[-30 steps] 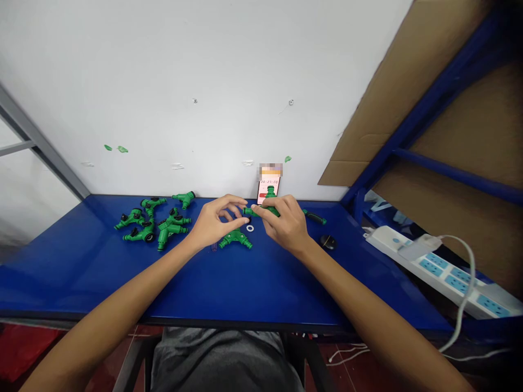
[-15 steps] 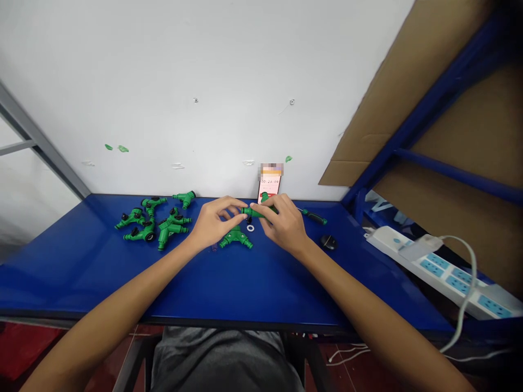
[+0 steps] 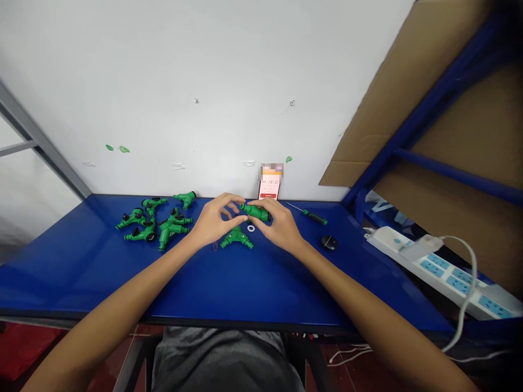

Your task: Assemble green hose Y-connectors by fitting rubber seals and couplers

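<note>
A green hose splitter (image 3: 256, 212) with a black fitting at its right end is held above the desk between my two hands. My right hand (image 3: 280, 222) grips its body, thumb below and fingers above. The thumb and fingertips of my left hand (image 3: 217, 219) curve loosely around its narrow left end. Just under it, a green Y-shaped splitter (image 3: 237, 238) lies on the blue desk (image 3: 245, 288). Beside that is a white ring washer (image 3: 250, 228). Some small reddish-purple pieces (image 3: 215, 246) lie near my left wrist.
Several green splitters (image 3: 141, 233) with black parts lie at the left. A phone (image 3: 269, 185) showing a timer leans on the wall (image 3: 229, 81). To the right are a screwdriver (image 3: 314, 216), a round black object (image 3: 328, 243) and a white power strip (image 3: 433, 267) with a cable.
The splitter in my hands has been turned, and its upward-pointing branch no longer shows. My right-hand fingers have shifted back along it, uncovering more of its body.
</note>
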### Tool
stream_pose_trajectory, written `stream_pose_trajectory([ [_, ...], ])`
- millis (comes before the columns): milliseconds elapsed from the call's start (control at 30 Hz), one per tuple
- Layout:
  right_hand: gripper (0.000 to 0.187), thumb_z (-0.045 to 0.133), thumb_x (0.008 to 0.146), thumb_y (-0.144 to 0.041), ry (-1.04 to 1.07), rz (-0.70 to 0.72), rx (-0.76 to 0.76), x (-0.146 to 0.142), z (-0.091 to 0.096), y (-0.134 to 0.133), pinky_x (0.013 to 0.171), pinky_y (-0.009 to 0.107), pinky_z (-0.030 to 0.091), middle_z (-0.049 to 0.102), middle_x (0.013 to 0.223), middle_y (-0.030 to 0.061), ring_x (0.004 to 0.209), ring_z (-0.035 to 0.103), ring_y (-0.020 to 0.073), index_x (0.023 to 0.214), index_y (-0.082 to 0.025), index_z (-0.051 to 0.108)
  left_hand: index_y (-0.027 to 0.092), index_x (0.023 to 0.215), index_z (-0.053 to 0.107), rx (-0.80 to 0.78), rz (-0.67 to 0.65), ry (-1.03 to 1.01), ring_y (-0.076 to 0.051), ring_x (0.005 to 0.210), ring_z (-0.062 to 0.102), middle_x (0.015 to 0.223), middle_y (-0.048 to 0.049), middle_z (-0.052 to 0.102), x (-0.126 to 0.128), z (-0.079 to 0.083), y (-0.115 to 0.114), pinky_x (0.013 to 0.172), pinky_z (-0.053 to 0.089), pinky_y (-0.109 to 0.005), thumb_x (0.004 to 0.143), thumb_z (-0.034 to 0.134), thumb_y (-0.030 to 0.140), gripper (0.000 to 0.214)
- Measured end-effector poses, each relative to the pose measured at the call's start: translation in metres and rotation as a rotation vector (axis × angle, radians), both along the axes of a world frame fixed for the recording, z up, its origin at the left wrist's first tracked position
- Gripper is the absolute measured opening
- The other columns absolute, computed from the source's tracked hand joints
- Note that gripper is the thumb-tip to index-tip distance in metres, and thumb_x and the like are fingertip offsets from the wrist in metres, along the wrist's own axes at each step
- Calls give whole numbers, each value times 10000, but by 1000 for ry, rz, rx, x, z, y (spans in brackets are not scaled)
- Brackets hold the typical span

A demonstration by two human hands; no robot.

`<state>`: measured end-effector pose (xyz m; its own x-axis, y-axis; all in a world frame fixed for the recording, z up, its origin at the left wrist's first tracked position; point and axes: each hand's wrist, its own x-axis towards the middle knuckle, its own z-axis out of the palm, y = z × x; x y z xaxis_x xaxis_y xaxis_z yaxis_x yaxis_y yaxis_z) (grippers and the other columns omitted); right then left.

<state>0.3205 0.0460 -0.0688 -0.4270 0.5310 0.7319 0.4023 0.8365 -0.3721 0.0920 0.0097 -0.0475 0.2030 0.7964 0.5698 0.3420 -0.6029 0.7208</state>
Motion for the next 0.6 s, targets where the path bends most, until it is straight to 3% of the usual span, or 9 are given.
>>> stream_pose_trajectory([
  [133, 297, 741, 987, -314, 43, 39, -204, -4, 2, -3, 936, 426, 586, 819, 1178, 92, 1021, 754, 270, 1271, -228, 757, 207, 1188, 741, -46, -1, -9, -173, 852, 744, 969, -42, 778, -1, 0, 0, 765, 621, -304, 927, 815, 337, 301],
  [267, 324, 718, 993, -419, 81, 128, -480, -6, 4, -2, 951, 429, 557, 823, 1183, 81, 1033, 737, 287, 1240, -222, 787, 209, 1187, 732, -43, 12, -13, -180, 903, 749, 1079, -62, 790, -1, 3, -1, 783, 618, -306, 935, 798, 345, 294],
  [400, 367, 717, 961, -523, 147, 333, -771, -5, 5, 1, 848, 365, 520, 791, 1011, 68, 935, 693, 252, 1097, -189, 785, 204, 1177, 739, -3, 29, 7, -187, 953, 751, 1129, -74, 787, -4, 5, 0, 834, 610, -317, 1001, 711, 319, 212],
  [600, 307, 738, 880, -483, 258, 468, -1005, -7, 7, -4, 715, 313, 434, 662, 791, 23, 745, 583, 188, 903, -176, 726, 239, 1229, 774, 76, -117, 84, -187, 965, 743, 1220, -95, 754, -5, 4, -1, 785, 614, -304, 1024, 704, 340, 238],
])
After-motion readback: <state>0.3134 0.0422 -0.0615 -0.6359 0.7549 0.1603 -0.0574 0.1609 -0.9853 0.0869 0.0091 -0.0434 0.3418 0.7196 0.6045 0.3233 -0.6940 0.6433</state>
